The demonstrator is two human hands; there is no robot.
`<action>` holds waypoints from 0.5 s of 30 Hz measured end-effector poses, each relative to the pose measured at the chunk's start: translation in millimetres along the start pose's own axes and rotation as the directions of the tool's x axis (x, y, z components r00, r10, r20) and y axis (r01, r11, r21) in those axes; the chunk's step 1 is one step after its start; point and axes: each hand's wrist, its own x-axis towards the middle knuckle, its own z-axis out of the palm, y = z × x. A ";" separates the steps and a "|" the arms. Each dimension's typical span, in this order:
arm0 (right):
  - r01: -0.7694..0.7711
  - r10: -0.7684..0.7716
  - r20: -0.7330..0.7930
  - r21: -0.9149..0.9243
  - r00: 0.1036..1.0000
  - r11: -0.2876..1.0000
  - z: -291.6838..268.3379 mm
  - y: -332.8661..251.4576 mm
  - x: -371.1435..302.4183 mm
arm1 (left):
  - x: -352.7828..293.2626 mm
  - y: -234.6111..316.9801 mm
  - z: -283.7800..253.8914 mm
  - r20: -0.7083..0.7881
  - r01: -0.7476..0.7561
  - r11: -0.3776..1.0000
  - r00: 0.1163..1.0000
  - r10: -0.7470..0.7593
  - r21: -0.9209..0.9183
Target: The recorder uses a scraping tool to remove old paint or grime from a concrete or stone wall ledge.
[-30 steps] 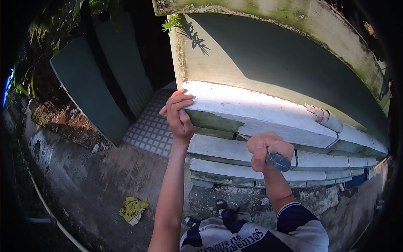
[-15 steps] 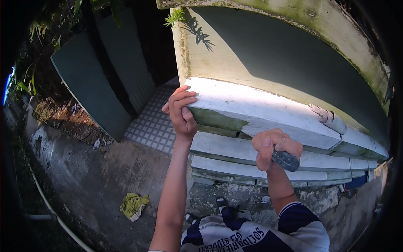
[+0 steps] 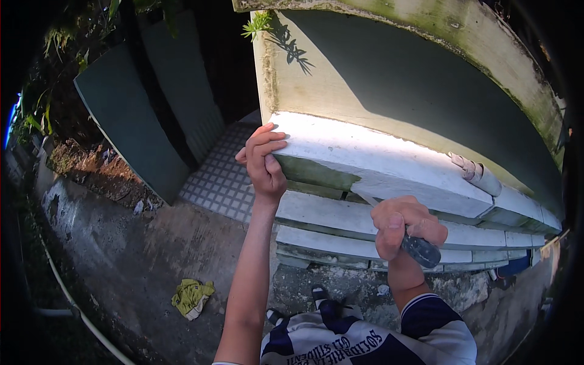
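Note:
My left hand (image 3: 265, 161) grips the left end of a white-topped ledge (image 3: 347, 140), its fingers curled over the corner. In my right hand (image 3: 406, 226), closed in a fist, is a scraper with a dark, dusty handle (image 3: 421, 251). A sliver of its thin pale blade (image 3: 367, 199) shows beyond the knuckles, close to the ledge's front face; the fist hides the rest, and I cannot tell whether the tip touches. That front face is mossy green towards the left and whitish from the middle rightwards.
A rolled pale sheet (image 3: 476, 173) lies on the ledge against the wall. Stepped white-topped slabs (image 3: 328, 242) run beneath it. A yellow-green cloth (image 3: 192, 297) lies on the concrete floor. Left stand a dark green panel (image 3: 131, 115) and grey tiled flooring (image 3: 222, 173). A plant (image 3: 258, 23) grows overhead.
My right hand has moved slightly down and to the right with the scraper, away from the ledge's front face, baring more of the blade. The left hand keeps its place on the corner.

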 end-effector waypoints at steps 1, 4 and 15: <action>-0.002 0.002 -0.001 -0.001 1.000 1.000 8.6 10.7 -1.1 | 0.5 0.5 0.0 -0.011 -0.005 1.000 1.000 0.005 -0.007; 0.135 -0.162 0.006 -0.584 0.987 0.800 21.8 42.0 -8.1 | 1.2 3.0 3.5 -0.005 0.008 1.000 1.000 -0.008 -0.019; 0.151 -0.170 -0.021 -0.359 0.985 0.921 20.5 45.1 -15.3 | -2.4 -1.5 1.9 -0.014 -0.005 1.000 1.000 0.005 -0.020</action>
